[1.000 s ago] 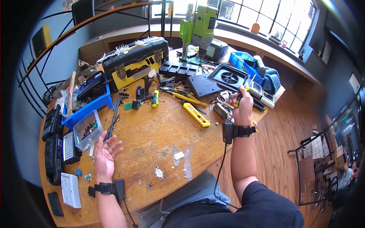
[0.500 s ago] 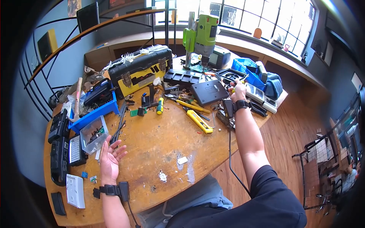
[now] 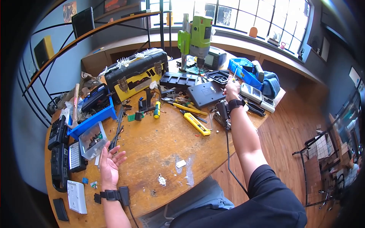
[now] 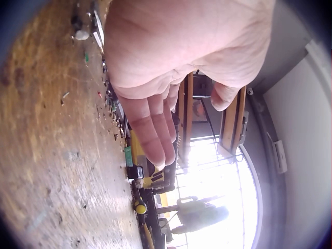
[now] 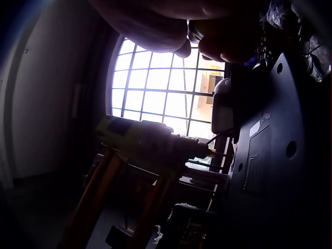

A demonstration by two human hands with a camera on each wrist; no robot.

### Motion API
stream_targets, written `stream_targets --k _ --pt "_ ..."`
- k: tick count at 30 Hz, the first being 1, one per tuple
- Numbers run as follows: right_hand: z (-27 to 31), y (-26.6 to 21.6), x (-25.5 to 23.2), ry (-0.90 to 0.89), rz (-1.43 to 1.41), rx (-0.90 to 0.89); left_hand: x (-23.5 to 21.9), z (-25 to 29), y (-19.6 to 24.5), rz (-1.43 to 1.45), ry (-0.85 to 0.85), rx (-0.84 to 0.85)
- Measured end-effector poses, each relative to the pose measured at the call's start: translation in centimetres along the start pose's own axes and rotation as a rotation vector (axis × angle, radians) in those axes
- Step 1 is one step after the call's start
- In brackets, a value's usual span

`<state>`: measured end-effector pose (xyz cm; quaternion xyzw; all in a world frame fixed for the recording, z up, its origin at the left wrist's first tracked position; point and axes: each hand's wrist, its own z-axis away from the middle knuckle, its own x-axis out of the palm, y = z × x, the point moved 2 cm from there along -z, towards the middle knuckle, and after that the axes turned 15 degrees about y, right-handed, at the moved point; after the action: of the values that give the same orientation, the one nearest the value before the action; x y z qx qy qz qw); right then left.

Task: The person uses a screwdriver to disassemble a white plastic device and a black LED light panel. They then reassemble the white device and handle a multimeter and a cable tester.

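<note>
My right hand (image 3: 232,90) is stretched out to the far right of the bench and grips a screwdriver (image 3: 234,80), its thin shaft pointing up and away. The fingers overlap the right edge of a black fan-grille panel (image 3: 217,77), which lies behind a dark grey box (image 3: 205,94). In the right wrist view, the curled fingers around the handle (image 5: 195,32) look dark against the window. Palm turned up and fingers relaxed, my left hand (image 3: 110,171) holds nothing beside a clear plastic bin (image 3: 93,141) of small parts.
A green drill press (image 3: 200,36) stands at the back, right of a yellow-black toolbox (image 3: 137,74). Near the middle lie a yellow utility knife (image 3: 197,124) and a yellow-green screwdriver (image 3: 157,110). Blue bins (image 3: 93,122) flank both sides. Pliers (image 3: 255,110) lie near the right edge.
My right hand has reached farther away with the screwdriver. The fan-grille panel, earlier raised over the grey box by that hand, now lies lower behind it. My left hand has barely moved.
</note>
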<state>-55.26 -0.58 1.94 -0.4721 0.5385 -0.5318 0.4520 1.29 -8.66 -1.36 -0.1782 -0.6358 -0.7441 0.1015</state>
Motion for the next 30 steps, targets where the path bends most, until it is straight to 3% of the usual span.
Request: stream_targets --k 3,7,9,11,15,17,19,21,23,25,27,28,30 --pt "4.8 -2.3 -0.8 -0.280 0.019 -0.235 0.1 0.1 0.0 -0.012 -0.040 0.005" --pt "16.9 -7.1 -2.5 -0.927 0.119 -0.474 1.1 1.1 0.3 -0.045 -0.119 -0.004" --pt "22.6 -8.1 -3.4 -1.263 0.139 -0.574 1.7 1.7 0.3 -0.104 -0.286 -0.015" --pt "27.1 -6.2 -2.7 -1.448 -0.053 -1.014 2.1 2.3 0.2 -0.073 -0.347 -0.033" --pt "34.6 -4.3 -3.4 -1.733 0.053 -0.902 2.6 2.9 0.0 0.049 -0.448 -0.033" --pt "36.9 -3.4 -3.8 -1.776 -0.054 -0.935 3.0 3.2 0.0 0.054 -0.363 -0.034" --pt "38.1 -2.9 -3.9 -1.767 -0.018 -1.038 2.5 2.7 -0.3 0.064 -0.278 -0.037" --pt "37.3 -3.2 -4.2 -1.823 -0.099 -0.991 0.8 1.2 -1.3 0.130 -0.220 -0.160" --pt "34.6 -5.7 -4.2 -1.791 0.230 -1.135 1.2 1.5 -0.7 0.098 -0.193 -0.158" --pt "29.4 -6.0 -2.9 -1.405 0.023 -1.245 1.5 1.5 -0.5 0.069 -0.171 -0.160" --pt "21.7 -8.7 -1.3 -1.159 0.144 -1.165 1.1 1.0 -0.8 0.099 0.078 -0.177" --pt "18.8 -11.4 -2.3 -0.969 0.362 -0.976 0.8 0.7 -1.0 0.099 0.073 -0.170" --pt "6.5 -9.5 0.2 -0.548 0.221 -1.041 0.7 0.5 -1.1 0.090 0.077 -0.200"
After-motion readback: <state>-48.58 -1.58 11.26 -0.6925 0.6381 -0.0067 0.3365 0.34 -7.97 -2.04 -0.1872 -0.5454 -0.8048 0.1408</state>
